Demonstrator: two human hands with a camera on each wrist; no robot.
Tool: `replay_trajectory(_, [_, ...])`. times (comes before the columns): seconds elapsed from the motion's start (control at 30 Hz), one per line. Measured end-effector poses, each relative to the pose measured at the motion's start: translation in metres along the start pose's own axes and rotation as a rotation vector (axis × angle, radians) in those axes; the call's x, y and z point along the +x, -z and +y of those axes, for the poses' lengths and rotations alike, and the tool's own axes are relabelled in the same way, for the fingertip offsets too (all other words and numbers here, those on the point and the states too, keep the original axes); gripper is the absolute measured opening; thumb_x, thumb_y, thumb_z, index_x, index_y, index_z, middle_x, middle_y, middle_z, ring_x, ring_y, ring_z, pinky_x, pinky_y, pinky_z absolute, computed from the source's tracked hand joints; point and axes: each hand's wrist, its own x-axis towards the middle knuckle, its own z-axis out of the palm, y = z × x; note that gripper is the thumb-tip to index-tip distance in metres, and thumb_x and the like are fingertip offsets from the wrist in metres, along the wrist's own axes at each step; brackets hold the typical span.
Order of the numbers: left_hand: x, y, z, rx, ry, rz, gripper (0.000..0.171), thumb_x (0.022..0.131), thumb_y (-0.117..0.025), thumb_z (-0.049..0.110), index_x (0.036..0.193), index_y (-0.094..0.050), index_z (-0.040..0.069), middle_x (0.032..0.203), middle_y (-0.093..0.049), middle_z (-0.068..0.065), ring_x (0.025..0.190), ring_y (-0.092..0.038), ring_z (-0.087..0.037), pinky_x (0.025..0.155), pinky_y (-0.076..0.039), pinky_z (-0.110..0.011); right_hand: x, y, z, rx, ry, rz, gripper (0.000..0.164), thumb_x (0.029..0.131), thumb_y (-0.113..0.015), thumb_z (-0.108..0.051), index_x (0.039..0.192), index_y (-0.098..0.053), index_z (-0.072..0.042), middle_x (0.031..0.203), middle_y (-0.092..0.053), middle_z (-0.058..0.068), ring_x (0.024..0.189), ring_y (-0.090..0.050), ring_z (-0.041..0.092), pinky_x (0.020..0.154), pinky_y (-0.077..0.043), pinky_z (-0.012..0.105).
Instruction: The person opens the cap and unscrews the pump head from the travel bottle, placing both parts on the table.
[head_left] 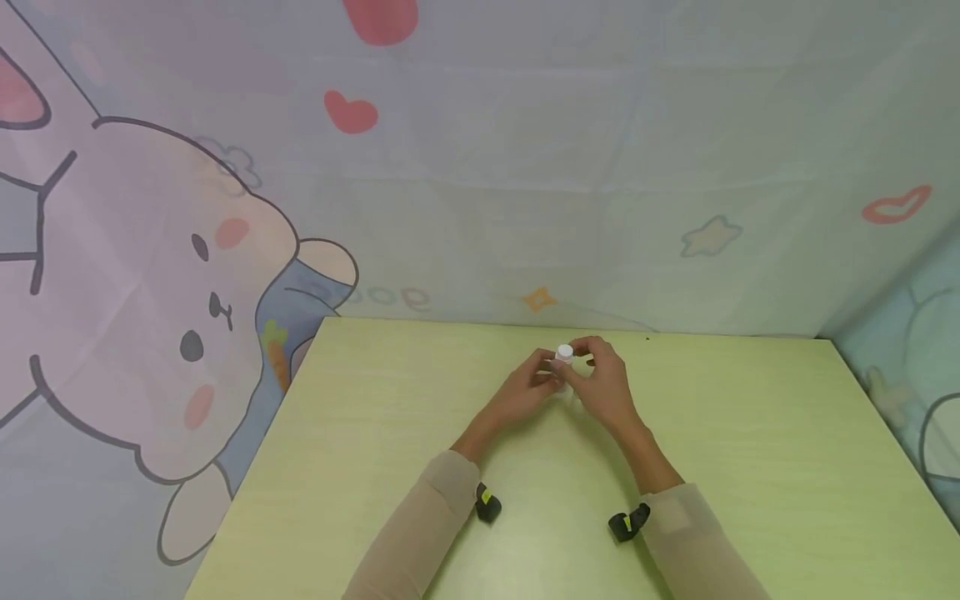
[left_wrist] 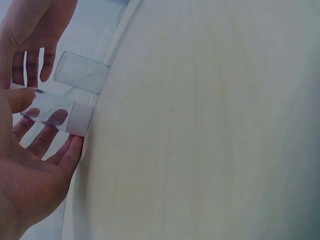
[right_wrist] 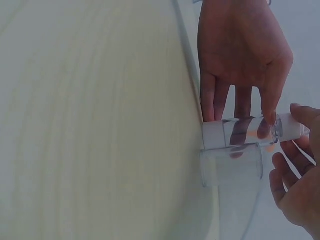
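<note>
A clear bottle (left_wrist: pixel 52 107) with a white bottom band stands upright near the table's back edge. Its white cap (head_left: pixel 565 352) sits at the top. My left hand (head_left: pixel 523 392) grips the bottle's body between thumb and fingers, and some fingers show through the clear wall. Around the cap, my right hand (head_left: pixel 602 385) pinches with its thumb on one side and fingers on the other, as the right wrist view also shows. Close beside the bottle on the near side is a clear empty-looking cup (right_wrist: pixel 232 167), which neither hand holds.
The pale yellow-green table (head_left: pixel 360 467) reaches back to a printed cloth (head_left: pixel 525 167) hanging behind it. A small dark speck (head_left: pixel 648 339) lies by the back edge. Black wrist cameras (head_left: pixel 487 504) are strapped at both sleeves.
</note>
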Motion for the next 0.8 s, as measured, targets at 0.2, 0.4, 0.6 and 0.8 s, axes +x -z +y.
replay_trajectory(0.2, [0.0019, -0.0005, -0.0017, -0.004, -0.012, 0.004, 0.029, 0.11, -0.061, 0.025, 0.138, -0.055, 0.02, 0.141, -0.063, -0.008, 0.133, -0.063, -0.032, 0.106, -0.055, -0.038, -0.0022, -0.0009, 0.0003, -0.05, 0.056, 0.013, 0.031, 0.098, -0.08, -0.018, 0.12, -0.068, -0.001, 0.119, -0.067, 0.015, 0.113, -0.059, 0.033, 0.095, -0.052, 0.055])
replay_trajectory(0.4, [0.0036, -0.0003, -0.003, 0.006, -0.007, 0.006, 0.03, 0.11, -0.061, 0.028, 0.139, -0.055, 0.021, 0.143, -0.062, -0.008, 0.132, -0.063, -0.032, 0.106, -0.055, -0.04, -0.0042, -0.0016, 0.0004, -0.071, 0.107, 0.009, 0.027, 0.101, -0.076, -0.014, 0.123, -0.069, -0.001, 0.117, -0.066, 0.014, 0.111, -0.059, 0.032, 0.092, -0.052, 0.051])
replay_trajectory(0.6, [0.0032, -0.0005, -0.0018, 0.005, -0.007, 0.003, 0.032, 0.11, -0.062, 0.029, 0.14, -0.055, 0.02, 0.143, -0.062, -0.009, 0.133, -0.063, -0.033, 0.106, -0.055, -0.04, -0.0045, -0.0011, 0.0022, -0.086, 0.108, -0.012, 0.028, 0.103, -0.072, -0.013, 0.127, -0.068, 0.002, 0.115, -0.066, 0.016, 0.111, -0.06, 0.035, 0.091, -0.054, 0.054])
replay_trajectory(0.8, [0.0027, -0.0002, -0.0014, 0.007, -0.012, 0.004, 0.034, 0.11, -0.063, 0.028, 0.141, -0.054, 0.019, 0.143, -0.062, -0.01, 0.133, -0.062, -0.033, 0.106, -0.055, -0.04, -0.0039, -0.0015, 0.0024, -0.095, 0.101, -0.041, 0.03, 0.105, -0.069, -0.011, 0.131, -0.067, 0.003, 0.118, -0.067, 0.017, 0.113, -0.059, 0.036, 0.093, -0.054, 0.056])
